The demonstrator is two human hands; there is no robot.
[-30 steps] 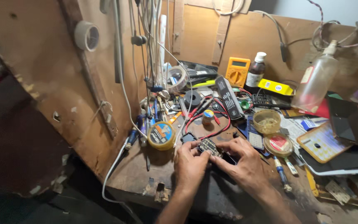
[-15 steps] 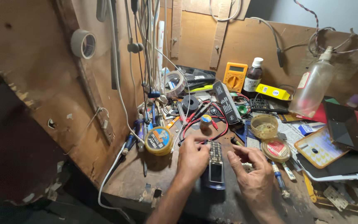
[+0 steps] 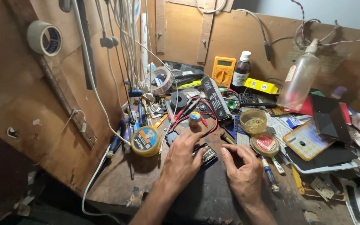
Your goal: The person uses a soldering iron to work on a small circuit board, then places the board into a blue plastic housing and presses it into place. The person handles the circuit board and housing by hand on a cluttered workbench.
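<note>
On the far left a roll of pale tape [image 3: 44,38] hangs on the slanted brown board wall [image 3: 17,104], which is scuffed and chipped, with white cables [image 3: 89,71] running down it toward the floor. Below them, at the wall's foot, blue-handled tools [image 3: 121,133] lean beside a yellow-rimmed round tin [image 3: 146,141] that stands on the dark, worn wooden worktop [image 3: 117,183]. Just right of the tin, the left hand [image 3: 182,160] lies over a small dark circuit board [image 3: 207,155], fingers curled down onto its near edge and pinning it against the worktop; the board lies flat at the front middle of the worktop, between the two hands. The right hand [image 3: 242,171] rests just beside the board, its fingers bent loosely inward with the thumb tucked toward them; whether they pinch anything I cannot tell. Behind the hands lie red and black test leads [image 3: 196,114], a small round pot with a yellow lid [image 3: 194,118] and a long black remote-like unit [image 3: 215,98]. Against the back board stand a yellow multimeter [image 3: 223,71] and a brown bottle with a white cap [image 3: 241,71]. Further right sit an open amber jar [image 3: 253,121], a red-labelled round tin [image 3: 265,143], a clear plastic spray bottle [image 3: 298,79] leaning on the wall, and a heap of papers and dark panels [image 3: 330,137] at the right edge.
</note>
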